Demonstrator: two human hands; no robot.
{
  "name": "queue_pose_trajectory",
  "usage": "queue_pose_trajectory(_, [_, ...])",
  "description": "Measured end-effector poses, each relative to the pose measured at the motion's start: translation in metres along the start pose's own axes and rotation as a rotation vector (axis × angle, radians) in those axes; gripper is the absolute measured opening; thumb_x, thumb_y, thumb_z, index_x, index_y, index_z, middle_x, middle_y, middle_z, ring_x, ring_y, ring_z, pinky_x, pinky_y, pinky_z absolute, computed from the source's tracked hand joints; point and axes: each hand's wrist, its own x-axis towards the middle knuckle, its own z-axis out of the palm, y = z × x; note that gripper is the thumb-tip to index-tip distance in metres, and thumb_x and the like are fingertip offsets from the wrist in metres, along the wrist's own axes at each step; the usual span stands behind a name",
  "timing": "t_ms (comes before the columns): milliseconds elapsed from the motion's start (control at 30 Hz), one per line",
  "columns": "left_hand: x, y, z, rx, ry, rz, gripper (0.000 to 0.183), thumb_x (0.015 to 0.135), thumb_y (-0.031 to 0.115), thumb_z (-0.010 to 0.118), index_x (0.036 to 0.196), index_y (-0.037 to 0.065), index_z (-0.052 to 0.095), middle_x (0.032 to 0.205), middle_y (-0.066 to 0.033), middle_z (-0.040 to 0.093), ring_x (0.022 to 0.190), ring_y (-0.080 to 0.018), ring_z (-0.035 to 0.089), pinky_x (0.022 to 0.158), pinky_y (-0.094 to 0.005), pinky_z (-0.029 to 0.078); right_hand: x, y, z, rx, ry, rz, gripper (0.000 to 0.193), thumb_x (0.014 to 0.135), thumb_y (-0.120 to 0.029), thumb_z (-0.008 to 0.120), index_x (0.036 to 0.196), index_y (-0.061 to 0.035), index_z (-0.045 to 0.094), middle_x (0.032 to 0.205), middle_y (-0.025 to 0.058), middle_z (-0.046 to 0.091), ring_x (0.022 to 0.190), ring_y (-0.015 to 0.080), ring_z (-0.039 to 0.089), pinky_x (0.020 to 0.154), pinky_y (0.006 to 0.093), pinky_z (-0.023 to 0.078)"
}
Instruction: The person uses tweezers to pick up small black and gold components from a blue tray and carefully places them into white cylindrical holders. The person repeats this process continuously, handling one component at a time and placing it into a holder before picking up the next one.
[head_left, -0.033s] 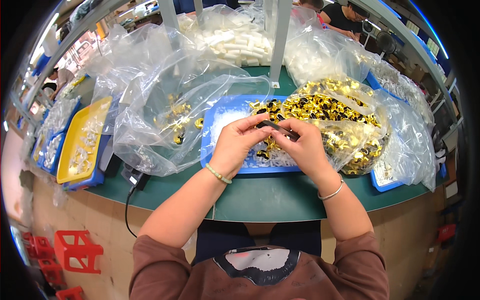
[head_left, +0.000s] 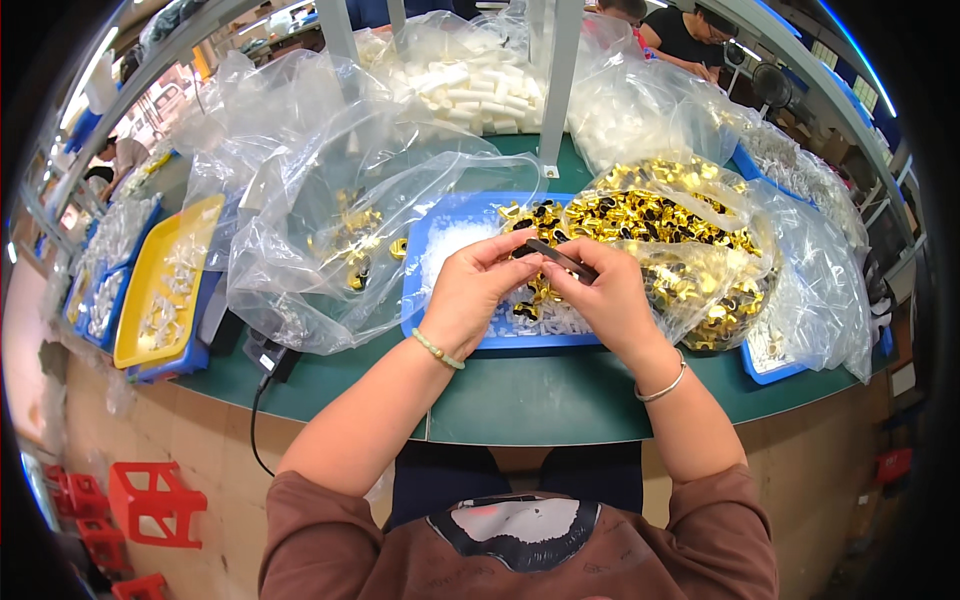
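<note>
My left hand [head_left: 478,283] is over the blue tray [head_left: 415,285], its thumb and fingers pinched around something small and dark that my fingertips mostly hide. Dark tweezers [head_left: 566,260] are gripped in my right hand [head_left: 612,298], their tips meeting the left fingertips. Beneath my hands, the tray holds small clear-white pieces [head_left: 455,240] and shiny gold-and-black parts [head_left: 527,310]. A clear bag full of the same gold parts [head_left: 660,215] spills over the tray's right side.
Left of the tray lies a loose clear plastic bag [head_left: 300,240] with a few gold parts. A yellow tray [head_left: 128,335] stands farther left. White cylinders [head_left: 480,95] are heaped behind a grey metal post [head_left: 556,100]. A black cable [head_left: 253,420] hangs off the table's front edge.
</note>
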Motion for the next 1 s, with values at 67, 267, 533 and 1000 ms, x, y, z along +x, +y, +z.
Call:
queue_pose_trajectory(67, [0.001,-0.002,-0.001,-0.045,0.012,-0.016,0.031,0.09,0.002,0.065,0.121,-0.002,0.061,0.11,-0.0085,0.067,0.101,-0.0137,0.064,0.093,-0.0253,0.052,0.0,-0.002,0.001,-0.016,-0.005,0.035,0.016,0.084,-0.015,0.07,0.092,-0.0014,0.069,0.074,0.0083,0.066,0.06,0.0146,0.057,0.056,0.0281,0.045])
queue_pose_trajectory(267, [0.001,-0.004,0.004,-0.161,0.037,-0.007,0.036,0.09,0.0,0.064,0.124,-0.004,0.057,0.109,-0.0097,0.066,0.097,-0.014,0.064,0.09,-0.0252,0.052,0.0,0.0,0.003,0.018,0.03,0.002,0.015,0.085,-0.014,0.071,0.091,-0.0008,0.07,0.072,0.008,0.065,0.06,0.0125,0.055,0.055,0.0269,0.044])
queue_pose_trajectory(533, [-0.001,-0.004,0.012,-0.177,0.068,0.015,0.036,0.089,0.0,0.066,0.124,-0.004,0.058,0.106,-0.01,0.067,0.095,-0.0142,0.065,0.089,-0.0247,0.053,-0.001,-0.003,0.001,0.082,0.052,0.059,0.014,0.086,-0.013,0.071,0.087,0.0001,0.068,0.065,0.0005,0.055,0.058,0.0068,0.045,0.052,0.0243,0.036])
queue_pose_trajectory(1000, [-0.002,-0.003,0.007,-0.128,0.006,-0.038,0.033,0.097,0.009,0.057,0.127,-0.005,0.056,0.12,-0.0135,0.063,0.109,-0.0177,0.062,0.096,-0.0278,0.051,0.002,-0.004,-0.005,-0.003,0.18,-0.133,0.01,0.081,-0.008,0.071,0.088,-0.0013,0.067,0.074,0.0046,0.059,0.058,0.0117,0.046,0.052,0.0264,0.037])
